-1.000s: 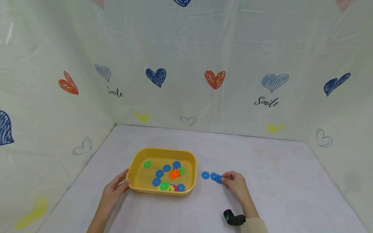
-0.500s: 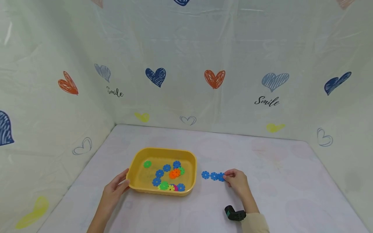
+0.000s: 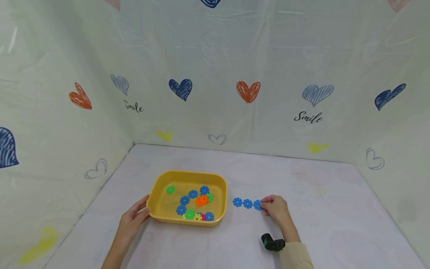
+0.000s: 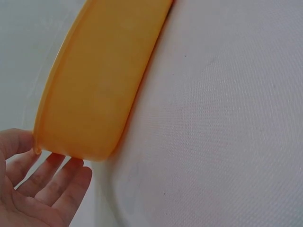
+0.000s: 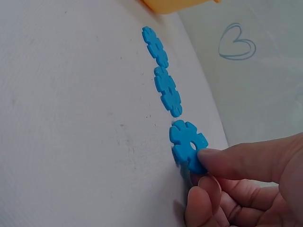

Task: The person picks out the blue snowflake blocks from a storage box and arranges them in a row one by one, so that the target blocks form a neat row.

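Three blue snowflake-shaped plastic discs form a row on the right of the yellow tray (image 3: 154, 217). My right hand (image 3: 277, 211) pinches the rightmost blue snowflake disc (image 5: 185, 137) between thumb and fingers, tilted close over the table. Flat beside it lie the middle disc (image 3: 248, 203) and the left disc (image 3: 237, 202), nearly edge to edge in the right wrist view. At the tray's left end, my left hand (image 3: 132, 216) holds the rim; the left wrist view has its fingers (image 4: 61, 182) bent against the end wall.
Inside the tray are several more snowflake discs: blue, a green one (image 3: 170, 189), orange ones (image 3: 202, 200), yellow and pink. A black angular device (image 3: 273, 243) sits by the right wrist. A heart-printed curtain (image 3: 215, 74) borders the white table (image 3: 302, 186) behind and at left.
My right hand has moved slightly right with its blue disc, which overlapped the middle disc before and now stands apart from it. The left hand and tray stay in place.
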`<state>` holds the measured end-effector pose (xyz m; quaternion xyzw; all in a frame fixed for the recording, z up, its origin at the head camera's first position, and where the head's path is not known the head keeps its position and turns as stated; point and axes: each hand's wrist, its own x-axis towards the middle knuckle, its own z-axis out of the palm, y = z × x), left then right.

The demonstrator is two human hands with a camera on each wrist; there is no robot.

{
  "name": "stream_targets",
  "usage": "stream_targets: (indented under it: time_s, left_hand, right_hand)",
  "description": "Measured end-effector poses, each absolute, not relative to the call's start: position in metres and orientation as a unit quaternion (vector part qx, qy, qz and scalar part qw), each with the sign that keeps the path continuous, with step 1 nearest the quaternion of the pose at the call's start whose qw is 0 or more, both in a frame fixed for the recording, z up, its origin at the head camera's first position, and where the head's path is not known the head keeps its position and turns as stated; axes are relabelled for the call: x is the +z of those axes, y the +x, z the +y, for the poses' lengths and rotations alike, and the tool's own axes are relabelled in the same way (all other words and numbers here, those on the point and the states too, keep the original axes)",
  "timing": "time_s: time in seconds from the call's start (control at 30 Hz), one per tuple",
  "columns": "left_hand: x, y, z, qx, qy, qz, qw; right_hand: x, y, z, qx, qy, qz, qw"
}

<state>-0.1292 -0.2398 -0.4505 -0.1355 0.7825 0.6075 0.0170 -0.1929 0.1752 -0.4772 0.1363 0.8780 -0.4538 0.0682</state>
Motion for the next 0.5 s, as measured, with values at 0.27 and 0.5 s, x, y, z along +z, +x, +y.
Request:
stream_targets:
  time_s: [0.27, 0.5]
  left_hand:
    - [-0.4509, -0.1301, -0.2400, 0.603, -0.133, 0.786, 0.014]
    - [-0.4503, -0.1296, -0.2394, 0.598, -0.139, 0.789, 0.017]
  right_hand:
    - [-0.4750, -0.1940, 0.1734, -0.448, 0.136, 0.881, 0.066]
    - [-0.4759, -0.1957, 0.1713, -0.432, 0.126, 0.891, 0.052]
